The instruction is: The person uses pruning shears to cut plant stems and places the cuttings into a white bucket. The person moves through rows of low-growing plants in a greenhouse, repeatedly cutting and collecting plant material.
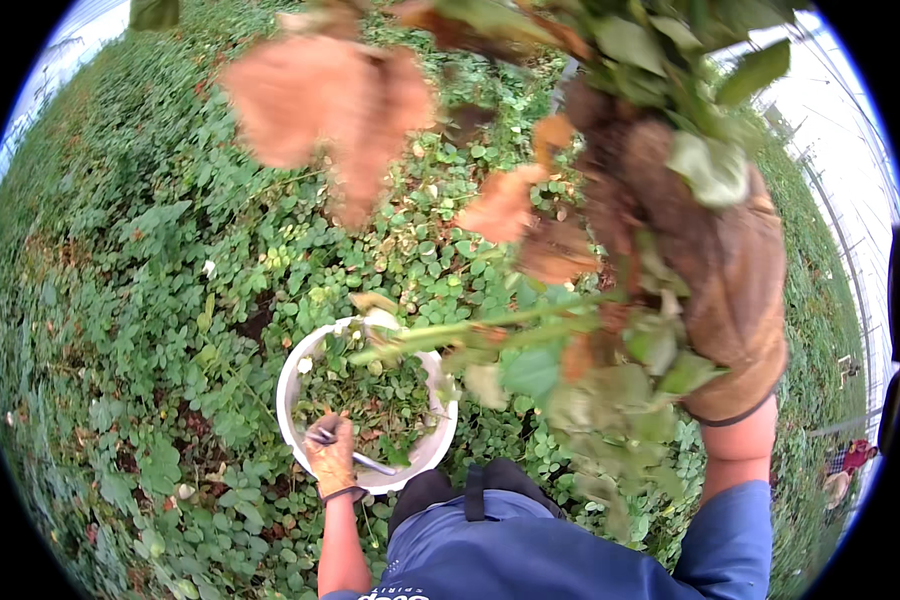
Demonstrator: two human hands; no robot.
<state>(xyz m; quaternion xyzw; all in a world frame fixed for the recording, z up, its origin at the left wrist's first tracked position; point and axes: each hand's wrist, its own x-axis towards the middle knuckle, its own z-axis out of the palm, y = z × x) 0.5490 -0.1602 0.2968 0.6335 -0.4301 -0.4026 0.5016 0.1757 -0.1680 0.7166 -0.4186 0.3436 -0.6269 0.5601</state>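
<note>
My right hand (pixel 712 285), in a brown work glove, is raised close to the camera and closed on a bunch of leafy plant stems (pixel 622 322). Green and withered orange-brown leaves hang from it, blurred by motion. Lower down, my left hand (pixel 332 454), also gloved, grips a metal-looking tool (pixel 375 463) at the near left rim of a white bucket (pixel 285 397); the tool's kind cannot be told. Cut leaves and stems (pixel 375 397) lie inside the bucket. The stem ends of the bunch reach over the bucket's far rim.
Dense low green plants (pixel 157 262) cover the ground all around, with some dry leaves among them. A white, ribbed greenhouse-like covering (pixel 832 127) rises at the right. Another person (pixel 857 456) is far off at the right edge.
</note>
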